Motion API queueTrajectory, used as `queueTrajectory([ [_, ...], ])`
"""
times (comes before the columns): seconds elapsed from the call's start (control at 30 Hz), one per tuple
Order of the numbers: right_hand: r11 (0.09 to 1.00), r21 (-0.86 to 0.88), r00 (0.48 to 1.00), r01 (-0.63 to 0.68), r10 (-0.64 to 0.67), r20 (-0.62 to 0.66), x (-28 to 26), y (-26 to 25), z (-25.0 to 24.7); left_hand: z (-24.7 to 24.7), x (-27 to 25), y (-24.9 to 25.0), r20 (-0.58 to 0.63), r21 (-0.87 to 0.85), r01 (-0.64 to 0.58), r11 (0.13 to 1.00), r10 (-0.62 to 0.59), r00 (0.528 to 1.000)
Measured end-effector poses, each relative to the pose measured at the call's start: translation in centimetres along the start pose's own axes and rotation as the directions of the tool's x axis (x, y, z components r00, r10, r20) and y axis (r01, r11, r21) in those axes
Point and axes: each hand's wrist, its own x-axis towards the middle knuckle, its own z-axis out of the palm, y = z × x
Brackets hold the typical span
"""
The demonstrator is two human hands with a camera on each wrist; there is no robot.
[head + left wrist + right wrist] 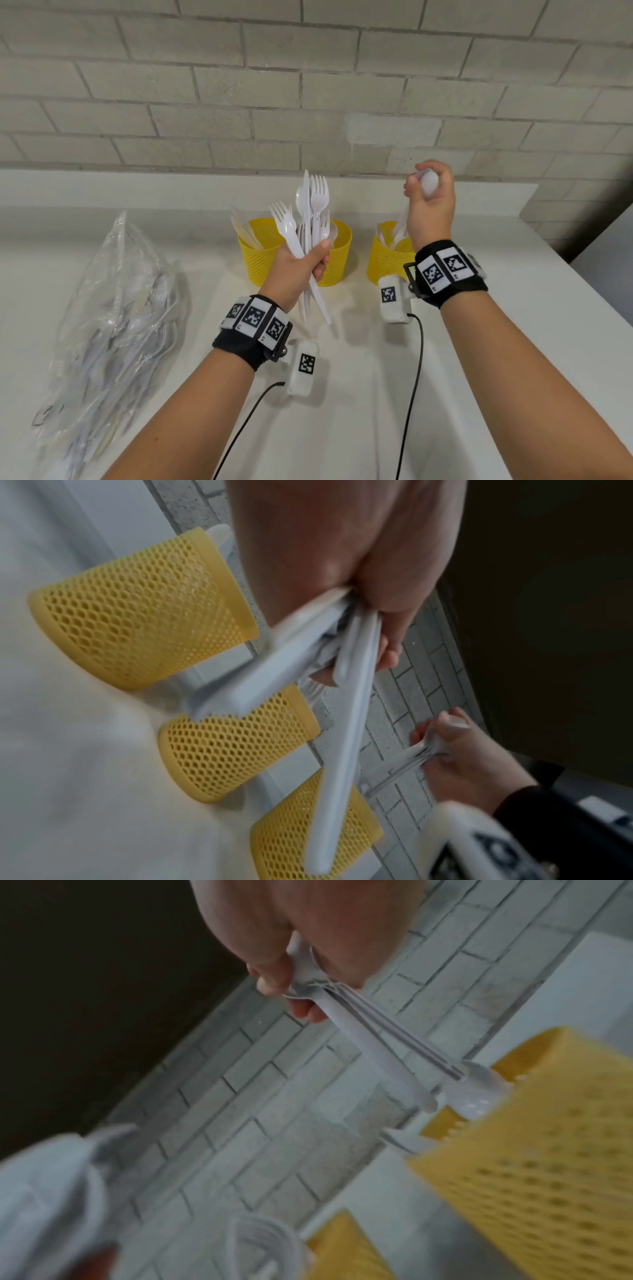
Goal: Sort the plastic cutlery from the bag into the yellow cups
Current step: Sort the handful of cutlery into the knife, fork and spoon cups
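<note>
Left hand (pixel 297 270) clamped on mixed white plastic cutlery bundle (pixel 310 236); right hand (pixel 432 202) pinching stacked spoons (pixel 373 1042) above right perforated yellow cup (pixel 388 255). Crinkled clear bag (pixel 113 325) contents indistinct.

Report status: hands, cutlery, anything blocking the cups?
Left hand grips mixed cutlery bunch. Right hand grips spoons above right yellow cup. Bag still holds cutlery. Nothing blocking.

Plain workroom: white counter (pixel 342 394) against painted brick wall (pixel 308 85).
</note>
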Motion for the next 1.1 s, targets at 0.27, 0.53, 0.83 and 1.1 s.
queueTrajectory([
  [0.27,0.920,-0.347,0.955,-0.182,0.249,0.159,-1.1,5.2,-0.9,-0.2,-0.2,0.5,0.069,-0.082,0.085,0.993,-0.079,0.994],
  [0.53,0.952,-0.300,0.982,0.057,0.001,0.191,-1.8,2.1,0.6,0.1,-0.2,0.0,0.116,-0.050,0.121,0.991,-0.114,0.987],
  [0.83,0.991,-0.111,0.804,-0.073,0.125,0.581,-3.6,-1.8,4.3,0.2,-0.7,0.2,0.180,0.006,0.163,0.987,-0.161,0.970],
  [1.1,0.935,0.298,0.926,-0.193,0.074,0.370,-2.9,-4.2,4.6,-1.4,-0.8,-0.4,0.102,-0.010,0.187,0.982,-0.185,0.977],
])
